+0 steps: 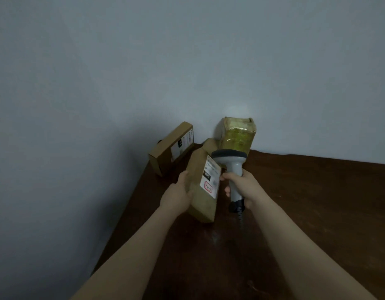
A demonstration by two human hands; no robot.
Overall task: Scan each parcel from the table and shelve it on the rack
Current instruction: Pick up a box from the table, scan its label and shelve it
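1. Currently, the held parcel (203, 191) is gripped along its left edge by the left hand (178, 194), fingers curled round it. It is tilted above the table (295, 202), near the back left corner.
2. The scanner (229, 158) is clasped by its handle in the right hand (243, 187). Its head is seen just beside the label (210, 177).
3. Judgement: the head is best angled onto the label's barcode, with the parcel steadied and the label left unshaded.
4. Behind, a flat box (172, 146) and a yellow-taped parcel (238, 135) are noted against the wall. The rack is not in view.
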